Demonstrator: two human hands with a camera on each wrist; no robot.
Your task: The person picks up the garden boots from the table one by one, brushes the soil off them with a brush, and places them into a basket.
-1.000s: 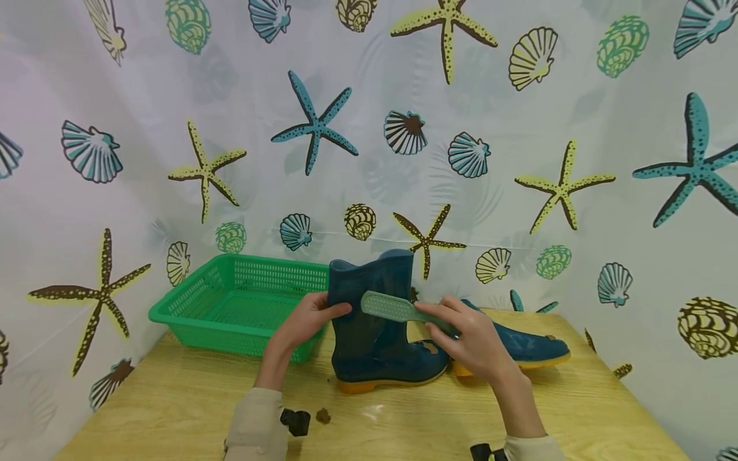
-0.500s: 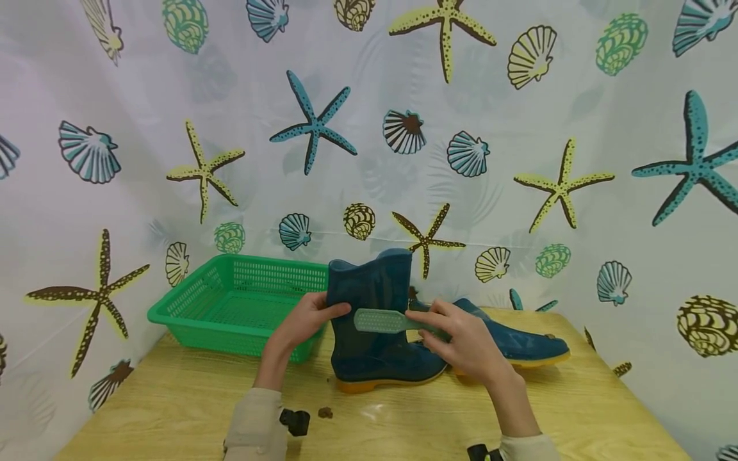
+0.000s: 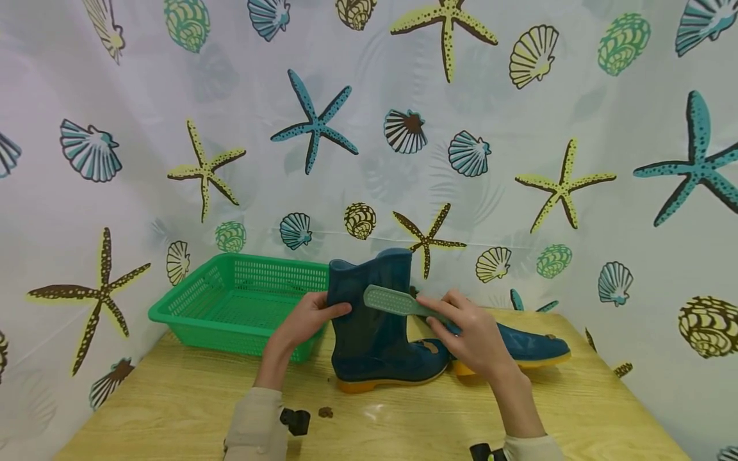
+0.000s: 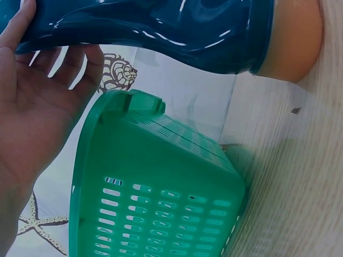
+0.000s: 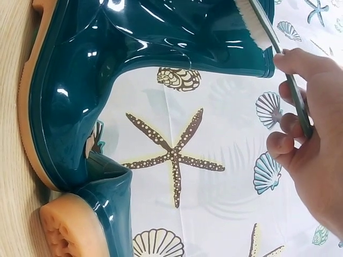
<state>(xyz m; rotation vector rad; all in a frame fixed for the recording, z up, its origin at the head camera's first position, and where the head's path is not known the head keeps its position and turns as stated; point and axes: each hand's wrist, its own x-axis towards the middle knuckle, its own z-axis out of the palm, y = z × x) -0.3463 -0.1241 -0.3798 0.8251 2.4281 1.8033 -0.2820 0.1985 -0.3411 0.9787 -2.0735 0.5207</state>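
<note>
A dark blue rubber boot (image 3: 369, 346) with an orange-tan sole stands upright on the table. My left hand (image 3: 308, 318) grips its shaft from the left, thumb in front and fingers behind, as the left wrist view also shows. In my right hand (image 3: 469, 333) is a green scrubbing brush (image 3: 392, 301), pinched by its handle. Its white bristles (image 5: 252, 24) face the upper shaft in the right wrist view and appear to touch it. A brown mud patch (image 3: 428, 346) marks the boot's instep.
The second blue boot (image 3: 533, 344) lies on its side at the right, partly behind my right hand. A green plastic basket (image 3: 230, 333) stands at the back left. A small brown clump (image 3: 325, 412) lies on the wooden table (image 3: 173, 397). A patterned curtain (image 3: 248, 96) closes off the back.
The brush went down the boot shaft, then came back up and slightly right. My left hand and the boot have stayed in place.
</note>
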